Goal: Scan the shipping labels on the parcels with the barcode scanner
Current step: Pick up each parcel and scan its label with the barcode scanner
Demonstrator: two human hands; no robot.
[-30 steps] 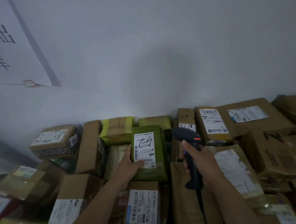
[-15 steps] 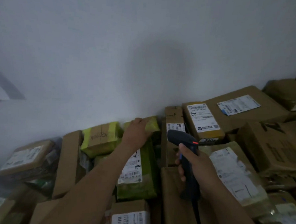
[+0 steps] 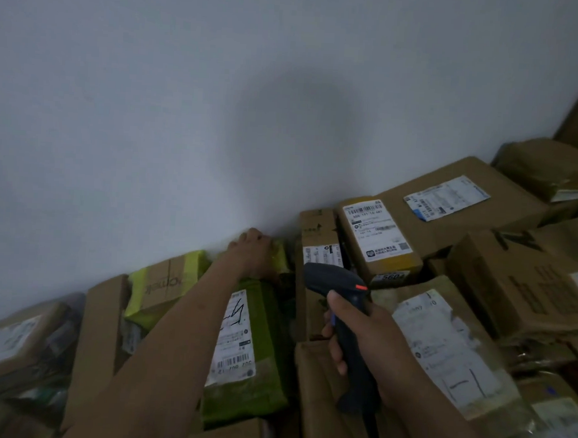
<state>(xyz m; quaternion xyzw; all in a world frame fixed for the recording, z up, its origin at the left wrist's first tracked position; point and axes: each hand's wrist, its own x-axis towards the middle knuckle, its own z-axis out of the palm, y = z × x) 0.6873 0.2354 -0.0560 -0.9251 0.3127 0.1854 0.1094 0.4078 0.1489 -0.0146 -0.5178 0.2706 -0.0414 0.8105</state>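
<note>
1. Your left arm reaches far out to the wall [image 3: 186, 113]. Your left hand [image 3: 253, 250] lies on a small yellow-green parcel [image 3: 280, 257], with its fingers bent over the far edge.
2. Your right hand [image 3: 368, 347] is wrapped tight round the handle of the barcode scanner [image 3: 328, 283]. The scanner stands up, and its nose points left and away from you.
3. A big green parcel [image 3: 258, 391] lies under your left arm. Its white shipping label [image 3: 234, 336] faces up, just left of the scanner.
4. Brown boxes [image 3: 512, 280] sit on the right.

Left hand [image 3: 253, 250] fingertips were hidden behind far parcel [image 3: 280, 256], 12 o'clock | barcode scanner [image 3: 328, 281] handle was largely covered by right hand [image 3: 370, 343] | 8 o'clock parcel label [image 3: 3, 341] was blurred, unreadable
</note>
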